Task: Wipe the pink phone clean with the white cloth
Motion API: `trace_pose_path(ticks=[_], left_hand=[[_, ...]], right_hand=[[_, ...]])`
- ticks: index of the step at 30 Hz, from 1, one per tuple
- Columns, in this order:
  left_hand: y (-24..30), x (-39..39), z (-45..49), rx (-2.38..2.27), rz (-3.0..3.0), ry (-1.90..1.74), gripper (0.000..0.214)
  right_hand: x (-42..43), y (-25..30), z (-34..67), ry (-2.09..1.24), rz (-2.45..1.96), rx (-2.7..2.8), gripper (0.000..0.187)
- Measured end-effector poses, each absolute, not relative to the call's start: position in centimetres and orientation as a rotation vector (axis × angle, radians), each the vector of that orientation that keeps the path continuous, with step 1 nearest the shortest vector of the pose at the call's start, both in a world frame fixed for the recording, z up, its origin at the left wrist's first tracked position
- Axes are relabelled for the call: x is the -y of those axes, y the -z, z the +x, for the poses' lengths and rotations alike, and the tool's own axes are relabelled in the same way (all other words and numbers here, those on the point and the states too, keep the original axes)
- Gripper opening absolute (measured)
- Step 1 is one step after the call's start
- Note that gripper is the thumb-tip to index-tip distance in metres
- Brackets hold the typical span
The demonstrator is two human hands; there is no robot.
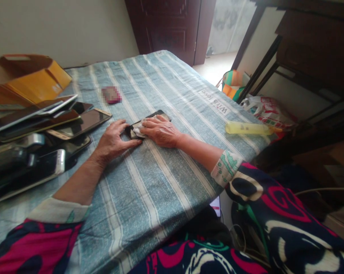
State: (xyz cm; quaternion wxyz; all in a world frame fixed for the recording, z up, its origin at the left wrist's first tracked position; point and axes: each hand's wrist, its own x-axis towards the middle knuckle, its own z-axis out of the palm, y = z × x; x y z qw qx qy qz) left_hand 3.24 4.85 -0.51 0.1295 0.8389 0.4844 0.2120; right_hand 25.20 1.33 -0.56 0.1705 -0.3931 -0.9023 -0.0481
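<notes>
A dark phone (135, 125) lies flat on the striped tablecloth in front of me. My left hand (112, 139) grips its left end between thumb and fingers. Over the phone's face, my right hand (160, 131) presses a crumpled white cloth (138, 132), its fingers bent on top of it. Much of the phone is covered by the cloth and the right hand. Whether the cloth is fabric or tissue I cannot make out.
Several phones (83, 123) are heaped at the left beside a yellow-orange cardboard box (37, 82). Beyond my hands sits a small blurred red item (111, 94). A yellowish bottle (247, 128) lies near the right edge of the tablecloth (172, 182). Bags (267, 110) stand beyond that edge.
</notes>
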Motion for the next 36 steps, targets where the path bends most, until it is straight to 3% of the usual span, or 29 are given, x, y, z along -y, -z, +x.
trace_pose_path(ticks=[7,14,17,22,30,36], left_hand=[[-0.9,-2.9,5.6,-1.307,2.443,-0.813,0.071],[-1.2,-2.3,8.1,-1.405,2.460,-0.816,0.049],[-0.8,-2.5,8.0,-1.442,2.471,-0.840,0.041],[-0.4,-2.7,7.8,-1.370,2.575,-0.769,0.025],[-0.7,-2.5,8.1,-1.393,2.642,-0.747,0.019],[0.1,-3.1,7.8,-1.434,2.714,-0.833,0.024]], right_hand=[[-1.6,0.7,24.8,-0.069,-1.105,2.462,0.050],[-1.3,0.4,24.7,-0.189,-1.111,2.427,0.063],[-0.9,-0.3,24.7,-0.173,-1.125,2.445,0.056],[2.9,-2.7,26.2,-0.017,-1.230,2.253,0.025],[13.4,-6.1,33.7,-0.232,-1.135,1.720,0.016],[24.9,-1.3,38.8,-0.427,-1.411,1.190,0.013]])
